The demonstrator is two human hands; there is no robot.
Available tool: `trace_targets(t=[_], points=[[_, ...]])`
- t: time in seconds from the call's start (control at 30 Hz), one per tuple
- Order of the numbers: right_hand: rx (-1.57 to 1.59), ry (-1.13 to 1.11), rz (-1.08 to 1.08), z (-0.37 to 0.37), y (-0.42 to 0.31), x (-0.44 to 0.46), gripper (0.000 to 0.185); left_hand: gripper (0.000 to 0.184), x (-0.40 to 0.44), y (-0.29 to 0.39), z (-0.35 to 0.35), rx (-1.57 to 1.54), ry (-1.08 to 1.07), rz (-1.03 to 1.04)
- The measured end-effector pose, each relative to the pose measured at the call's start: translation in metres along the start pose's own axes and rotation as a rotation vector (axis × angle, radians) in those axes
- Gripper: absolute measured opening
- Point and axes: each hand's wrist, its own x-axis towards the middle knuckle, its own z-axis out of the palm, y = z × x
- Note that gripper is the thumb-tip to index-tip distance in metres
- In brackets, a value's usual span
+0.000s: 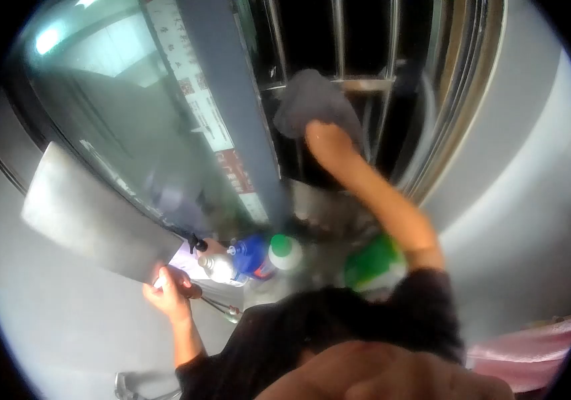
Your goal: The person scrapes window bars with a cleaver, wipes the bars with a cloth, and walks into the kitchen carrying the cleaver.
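Note:
My left hand (169, 290) is closed around the handle end of a large pale flat blade-like object (99, 213), which extends up and left in front of the wall and the window frame. High up at the open window, my right hand (331, 141) grips a dark grey cloth (315, 103), held against the metal bars (365, 85). Several bottles stand below the window between my arms: a silvery one (219, 267), a blue one (252, 255) and a white one with a green cap (285, 252).
A green and white container (373, 265) is beneath my right forearm. The glass pane (132, 127) and grey window frame (222, 87) rise at the left. A pink cloth (529, 353) hangs at lower right. Metal fittings (142, 385) show at the bottom left.

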Motion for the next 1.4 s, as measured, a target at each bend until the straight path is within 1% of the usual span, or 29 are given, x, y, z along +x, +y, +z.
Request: trace_targets(t=[0.03, 0.07, 0.1, 0.13, 0.2, 0.23, 0.3, 0.33, 0.4, 0.43, 0.47, 0.53, 0.57, 0.63, 0.67, 0.73, 0.8, 0.83, 0.87, 0.93, 0.97, 1.03, 1.07, 1.1, 1.17, 1.23, 1.3, 1.37, 1.4], points=[[0.019, 0.035, -0.012, -0.004, 0.002, -0.007, 0.012, 0.013, 0.0, -0.003, -0.001, -0.015, 0.006, 0.001], [-0.055, -0.093, 0.05, 0.013, 0.024, -0.005, 0.012, 0.013, 0.0, -0.005, -0.003, -0.029, 0.0, 0.005], [-0.06, -0.095, 0.051, 0.008, 0.025, 0.004, 0.012, 0.015, 0.0, -0.004, -0.005, -0.038, -0.01, 0.006], [-0.209, -0.014, -0.043, -0.003, 0.025, 0.013, 0.016, 0.014, 0.0, 0.002, 0.001, -0.033, 0.028, -0.003], [-0.456, 0.201, -0.254, -0.015, 0.027, 0.035, 0.029, 0.016, 0.002, 0.001, 0.001, -0.041, 0.006, -0.004], [-0.462, 0.198, -0.25, -0.022, 0.024, 0.049, 0.029, 0.019, 0.002, 0.0, 0.002, -0.049, -0.013, -0.005], [-0.477, 0.098, -0.148, -0.029, 0.016, 0.066, 0.019, 0.022, 0.003, 0.002, 0.007, -0.03, -0.017, -0.019], [-0.479, 0.098, -0.139, -0.027, 0.014, 0.066, 0.019, 0.025, 0.004, 0.004, 0.009, -0.011, -0.014, -0.022], [-0.475, 0.201, -0.143, -0.021, 0.015, 0.062, 0.009, 0.023, 0.007, 0.001, 0.005, -0.017, -0.037, -0.026], [-0.48, 0.205, -0.137, -0.017, 0.019, 0.055, 0.009, 0.022, 0.008, 0.0, 0.003, -0.027, -0.049, -0.028], [-0.121, 0.291, -0.138, -0.011, 0.028, 0.046, 0.008, 0.022, 0.009, -0.001, 0.004, -0.038, -0.044, -0.02], [-0.232, 0.38, -0.215, 0.023, 0.06, 0.035, 0.009, 0.018, 0.007, 0.002, 0.003, -0.016, 0.046, -0.043], [-0.231, 0.377, -0.226, 0.018, 0.062, 0.027, 0.009, 0.018, 0.005, 0.001, -0.002, -0.018, 0.057, -0.045], [-0.086, 0.15, 0.144, 0.001, 0.053, 0.0, 0.015, 0.014, 0.006, -0.001, -0.011, -0.047, 0.029, 0.0], [-0.13, 0.026, 0.221, -0.024, 0.038, -0.006, 0.02, 0.014, 0.007, -0.002, -0.014, -0.052, 0.043, -0.003], [-0.194, 0.021, 0.215, -0.043, 0.048, 0.003, 0.025, 0.013, 0.004, -0.002, -0.018, 0.022, 0.079, -0.059], [-0.236, -0.003, 0.221, -0.066, 0.052, 0.033, 0.03, 0.013, 0.005, 0.0, -0.014, 0.014, 0.083, -0.052], [-0.203, -0.102, 0.347, -0.086, 0.047, 0.056, 0.033, 0.013, 0.007, 0.002, -0.011, 0.004, 0.068, -0.039], [-0.206, -0.101, 0.353, -0.09, 0.049, 0.066, 0.033, 0.013, 0.009, 0.001, -0.006, 0.001, 0.062, -0.04], [-0.048, -0.15, 0.304, -0.094, 0.055, 0.073, 0.038, 0.014, 0.009, 0.0, 0.0, -0.061, 0.065, -0.058], [-0.049, -0.154, 0.315, -0.082, 0.061, 0.07, 0.038, 0.014, 0.01, -0.002, 0.0, -0.058, 0.056, -0.065], [-0.131, 0.479, -0.078, -0.045, 0.079, 0.055, 0.032, 0.014, 0.011, -0.007, 0.002, -0.054, -0.036, -0.036], [-0.271, 0.527, -0.129, -0.042, 0.078, 0.046, 0.02, 0.014, 0.01, -0.005, 0.005, -0.06, -0.04, -0.034], [-0.316, 0.453, -0.043, -0.04, 0.07, 0.038, 0.012, 0.014, 0.01, -0.001, 0.009, -0.053, -0.053, -0.031], [-0.322, 0.297, 0.075, -0.017, 0.087, 0.022, 0.022, 0.014, 0.012, 0.001, 0.012, -0.057, -0.065, -0.015], [-0.219, 0.439, -0.097, -0.019, 0.084, 0.007, 0.024, 0.014, 0.007, -0.001, 0.009, 0.002, -0.048, -0.013], [-0.159, 0.447, -0.048, -0.041, 0.075, 0.003, 0.026, 0.013, 0.005, 0.001, 0.01, 0.006, -0.047, -0.015], [-0.308, 0.527, -0.209, -0.056, 0.085, 0.015, 0.021, 0.013, 0.004, -0.003, 0.009, -0.029, -0.074, -0.01], [-0.311, 0.555, -0.122, -0.076, 0.083, 0.035, 0.022, 0.013, 0.005, -0.004, 0.01, -0.022, -0.078, -0.015]])
